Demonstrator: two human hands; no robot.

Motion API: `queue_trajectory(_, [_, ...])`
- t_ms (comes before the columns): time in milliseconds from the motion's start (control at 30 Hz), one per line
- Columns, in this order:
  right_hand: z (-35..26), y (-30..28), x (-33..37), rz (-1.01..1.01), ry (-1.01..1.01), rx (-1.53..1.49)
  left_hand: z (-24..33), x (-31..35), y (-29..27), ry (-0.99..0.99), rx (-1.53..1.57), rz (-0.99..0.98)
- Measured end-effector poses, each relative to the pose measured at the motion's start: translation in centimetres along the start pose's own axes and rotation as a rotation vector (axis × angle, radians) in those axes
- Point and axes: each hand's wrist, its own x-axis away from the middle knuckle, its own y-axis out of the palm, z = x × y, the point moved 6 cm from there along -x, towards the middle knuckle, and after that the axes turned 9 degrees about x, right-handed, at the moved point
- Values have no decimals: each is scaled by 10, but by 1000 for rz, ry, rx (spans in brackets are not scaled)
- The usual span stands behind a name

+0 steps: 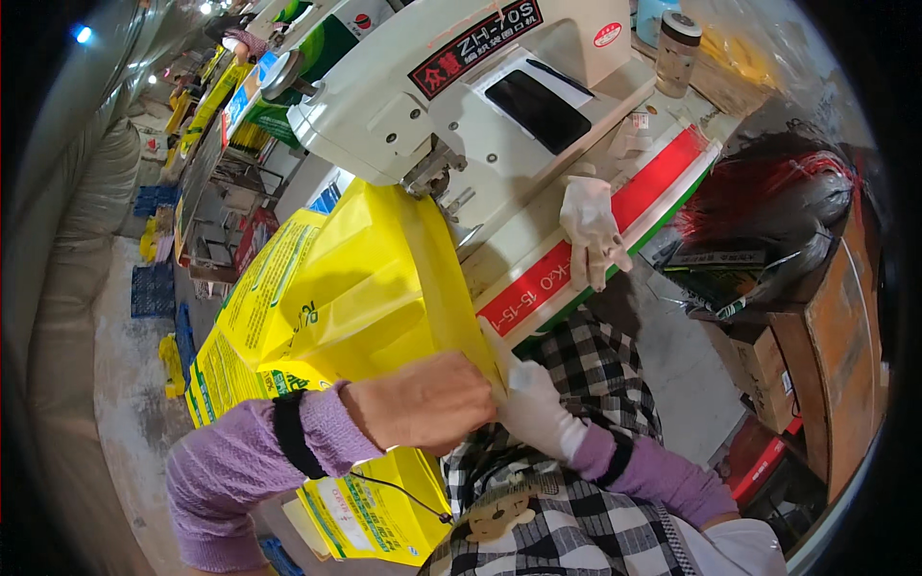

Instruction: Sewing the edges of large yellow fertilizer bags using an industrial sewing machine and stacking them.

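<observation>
A yellow printed woven bag hangs creased across the front of a white industrial sewing machine. Its upper edge lies beneath the metal presser foot. My left hand, bare, is closed at the near end of the bag's edge, with the fingertips turned out of sight. Close beside it, my right hand wears a white glove and pinches the same edge. Both hands touch or nearly touch each other. Another yellow bag shows below my left forearm.
A loose white glove rests on the red-banded table edge. A dark phone lies on the machine bed, with a lidded bottle behind it. At right are a red-and-grey bundle and cardboard boxes. Blue crates stand at left.
</observation>
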Motion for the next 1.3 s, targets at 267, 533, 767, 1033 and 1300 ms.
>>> queue_trajectory(267, [-8, -21, -91, 236, -396, 441, -4, 40, -105, -181, -381, -229])
queue_trajectory(533, [34, 33, -197, 277, -162, 345, -56, 1, -78, -144, 132, 68])
queue_trajectory(767, [5, 13, -146, -115, -122, 415, 17, -1, -44, -220, -579, 407])
queue_trajectory(1033, [-13, -5, -94, -76, -271, 770, -42, 41, -90, -146, -636, 356])
queue_trajectory(1300, [13, 28, -162, 36, -233, 715, 39, -32, 6, -177, -195, 551])
